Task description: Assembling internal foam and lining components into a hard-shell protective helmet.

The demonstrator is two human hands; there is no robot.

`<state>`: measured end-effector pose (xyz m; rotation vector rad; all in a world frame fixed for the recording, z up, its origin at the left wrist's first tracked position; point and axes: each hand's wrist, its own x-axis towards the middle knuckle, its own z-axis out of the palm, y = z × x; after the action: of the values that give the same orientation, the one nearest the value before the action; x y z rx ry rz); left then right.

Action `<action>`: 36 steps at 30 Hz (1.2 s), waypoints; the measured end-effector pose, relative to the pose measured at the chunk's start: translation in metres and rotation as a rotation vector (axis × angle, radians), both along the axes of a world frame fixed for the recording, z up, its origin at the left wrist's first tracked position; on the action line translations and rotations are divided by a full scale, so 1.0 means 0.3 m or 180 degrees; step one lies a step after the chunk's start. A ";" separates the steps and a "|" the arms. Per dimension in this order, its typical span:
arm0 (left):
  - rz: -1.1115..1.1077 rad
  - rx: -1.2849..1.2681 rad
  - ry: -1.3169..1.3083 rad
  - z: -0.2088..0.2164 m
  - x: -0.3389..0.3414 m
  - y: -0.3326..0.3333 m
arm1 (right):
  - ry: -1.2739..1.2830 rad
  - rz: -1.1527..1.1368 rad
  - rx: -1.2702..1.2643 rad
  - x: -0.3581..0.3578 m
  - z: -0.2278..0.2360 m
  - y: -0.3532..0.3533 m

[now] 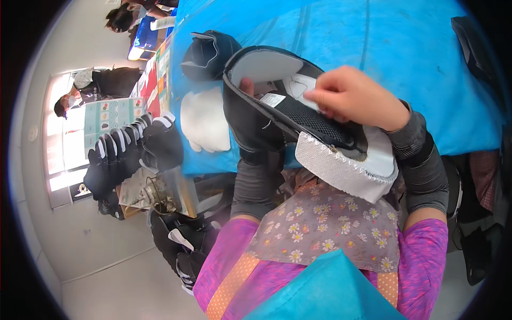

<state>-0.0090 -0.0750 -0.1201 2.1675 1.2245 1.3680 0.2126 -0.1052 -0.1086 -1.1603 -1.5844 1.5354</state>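
A black and grey shoe upper (261,114) with a white lining lies tilted across my hands above the table's near edge. My left hand (246,87) grips its left side; the thumb hooks over the edge and the other fingers are hidden beneath. Inside the opening is black mesh (314,117) with a small white label (272,100). Over the mesh, my right hand (354,98) is closed with thumb and forefinger pinched together; what they hold, if anything, is too small to make out. A white band (341,168) with zigzag stitching edges the upper's near end.
On the blue table cover (416,69) sit another black upper (210,55) and a pile of white pieces (205,121). A row of black uppers (117,149) stands at the left, above more black uppers (184,248). Other people (104,85) are at the far left.
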 end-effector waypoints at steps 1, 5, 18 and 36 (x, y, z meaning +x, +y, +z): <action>0.0111 0.0279 0.0230 -0.002 0.002 -0.008 | -0.0010 -0.0074 -0.0170 -0.017 -0.010 0.002; 0.0340 -0.1469 -0.1262 0.002 0.021 -0.043 | 0.0308 -0.0448 -0.0424 -0.048 -0.123 0.034; -0.0325 -0.1561 -0.1989 -0.094 0.023 -0.042 | 0.0088 -0.0725 0.0506 -0.107 -0.188 -0.008; -0.0657 -0.1781 -0.2280 -0.168 -0.014 -0.004 | 0.0651 0.0404 0.0510 -0.057 -0.097 -0.043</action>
<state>-0.0133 -0.0762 -0.1704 1.2200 0.9119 1.3263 0.1955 -0.1181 -0.1376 -0.8024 -1.6335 1.5222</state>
